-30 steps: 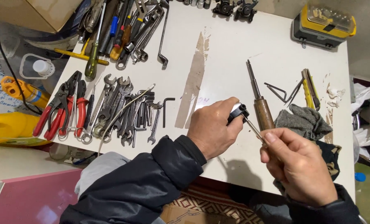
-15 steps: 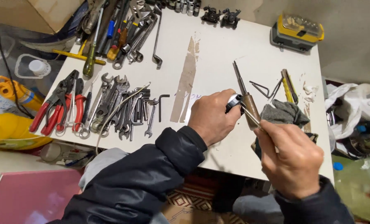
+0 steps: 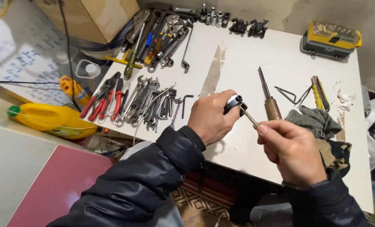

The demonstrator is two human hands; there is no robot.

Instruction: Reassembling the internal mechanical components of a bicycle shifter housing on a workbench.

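A white work table (image 3: 280, 63) fills the view from above, crowded with tools beyond the person's fingers. Past the left fingertips, toward the far left, lies a spread of wrenches and hex keys (image 3: 151, 105), with red-handled pliers (image 3: 105, 101) beside them and a further pile of mixed hand tools (image 3: 160, 35) behind. Just beyond the right fingertips rests a wooden-handled screwdriver (image 3: 269, 98), and to the outside of those fingers sits a crumpled grey rag (image 3: 315, 120), then a yellow-handled knife (image 3: 318, 92). A yellow and grey case (image 3: 330, 40) stands at the far corner. Nothing lies between the two hands but the small tool they share. The left hand (image 3: 210, 117), sleeve in a dark padded jacket, curls its fingers shut around a small black and silver tool body (image 3: 233, 103), held above the table. A thin metal shaft (image 3: 249, 117) runs from that body down to the right hand (image 3: 292, 151), whose thumb and forefinger pinch its end, the other fingers folded in underneath.
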